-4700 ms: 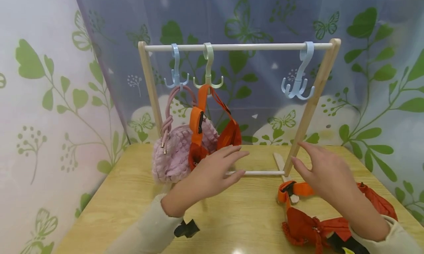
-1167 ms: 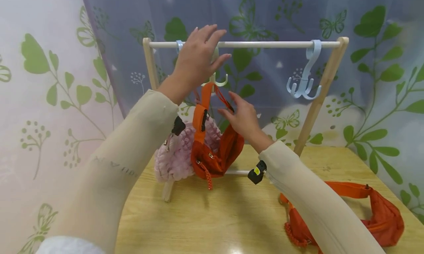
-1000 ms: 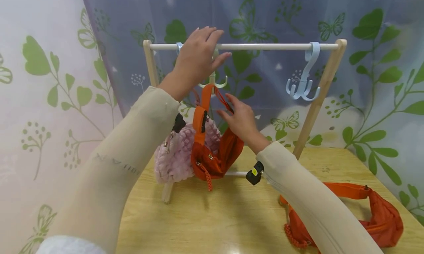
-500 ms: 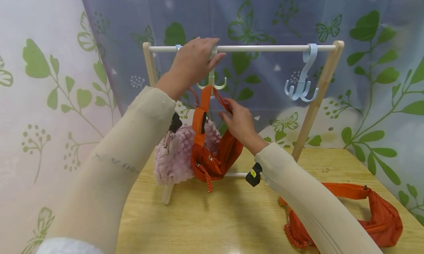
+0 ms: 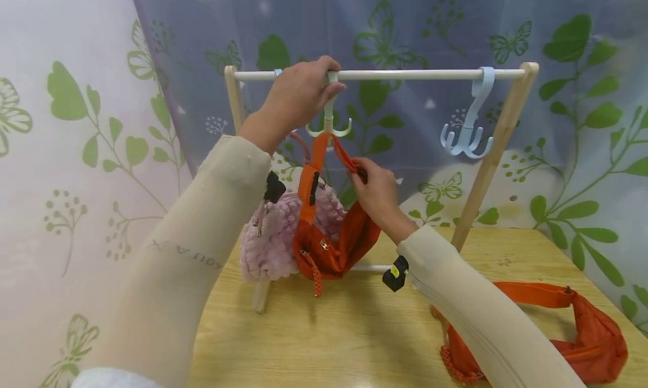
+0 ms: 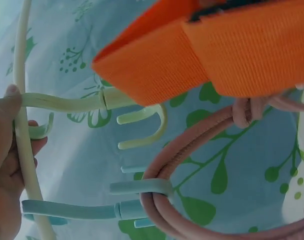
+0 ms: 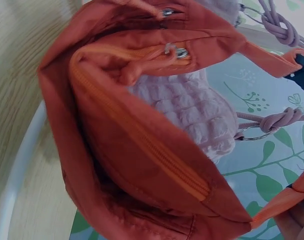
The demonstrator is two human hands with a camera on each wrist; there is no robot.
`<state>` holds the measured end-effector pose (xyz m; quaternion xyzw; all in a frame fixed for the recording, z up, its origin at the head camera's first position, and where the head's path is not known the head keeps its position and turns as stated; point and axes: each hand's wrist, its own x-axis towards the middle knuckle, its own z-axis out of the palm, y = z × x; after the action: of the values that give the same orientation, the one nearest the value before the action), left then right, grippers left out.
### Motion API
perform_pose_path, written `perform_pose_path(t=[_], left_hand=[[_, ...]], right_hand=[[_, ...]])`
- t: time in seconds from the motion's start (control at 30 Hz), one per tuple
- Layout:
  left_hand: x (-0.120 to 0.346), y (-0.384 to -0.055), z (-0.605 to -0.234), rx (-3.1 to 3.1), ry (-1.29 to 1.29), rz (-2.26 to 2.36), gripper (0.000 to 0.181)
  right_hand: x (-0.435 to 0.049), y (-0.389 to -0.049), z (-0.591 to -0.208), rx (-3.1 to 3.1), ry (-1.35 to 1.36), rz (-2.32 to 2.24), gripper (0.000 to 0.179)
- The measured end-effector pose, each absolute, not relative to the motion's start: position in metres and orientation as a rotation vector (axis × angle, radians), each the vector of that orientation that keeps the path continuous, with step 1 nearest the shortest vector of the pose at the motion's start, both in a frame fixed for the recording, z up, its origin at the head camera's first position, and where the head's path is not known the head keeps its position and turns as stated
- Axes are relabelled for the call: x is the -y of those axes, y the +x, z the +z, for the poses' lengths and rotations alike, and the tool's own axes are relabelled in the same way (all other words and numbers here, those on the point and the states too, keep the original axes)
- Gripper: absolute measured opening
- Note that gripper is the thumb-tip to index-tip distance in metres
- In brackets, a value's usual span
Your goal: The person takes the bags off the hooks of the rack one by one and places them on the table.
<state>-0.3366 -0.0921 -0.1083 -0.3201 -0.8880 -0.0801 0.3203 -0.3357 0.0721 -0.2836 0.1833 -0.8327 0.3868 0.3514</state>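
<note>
My left hand [image 5: 298, 93] is up at the white rail, thumb and fingers pinching the curved top of a pale green four-pronged hook [image 5: 329, 111]. An orange belt bag [image 5: 319, 253] hangs by its strap from that hook, its black buckle [image 5: 314, 188] facing the left side. My right hand [image 5: 377, 192] pinches the strap's right side just below the hook. In the right wrist view the bag's zipped pocket [image 7: 142, 140] sags down. Behind it a pink puffy handbag [image 5: 268, 244] hangs by its twisted handle [image 6: 192, 135] from a blue hook [image 6: 77, 210].
The wooden rack's white rail [image 5: 405, 75] spans both uprights. Another blue hook [image 5: 468, 123] hangs bare near the right upright [image 5: 493, 157]. A second orange belt bag [image 5: 589, 334] lies on the table [image 5: 314, 343] at the right, partly behind my right sleeve.
Both hands rose from above the table to the rack. The left then came down onto the green hook's top, and the right closed on the strap, drawing it slightly rightward.
</note>
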Motion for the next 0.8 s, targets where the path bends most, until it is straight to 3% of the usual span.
perform_pose_path(t=[0.8], left_hand=[[0.078, -0.340, -0.113, 2.273, -0.879, -0.247, 0.041]], right_hand=[[-0.089, -0.328, -0.282, 2.112, 0.507, 0.920, 0.025]])
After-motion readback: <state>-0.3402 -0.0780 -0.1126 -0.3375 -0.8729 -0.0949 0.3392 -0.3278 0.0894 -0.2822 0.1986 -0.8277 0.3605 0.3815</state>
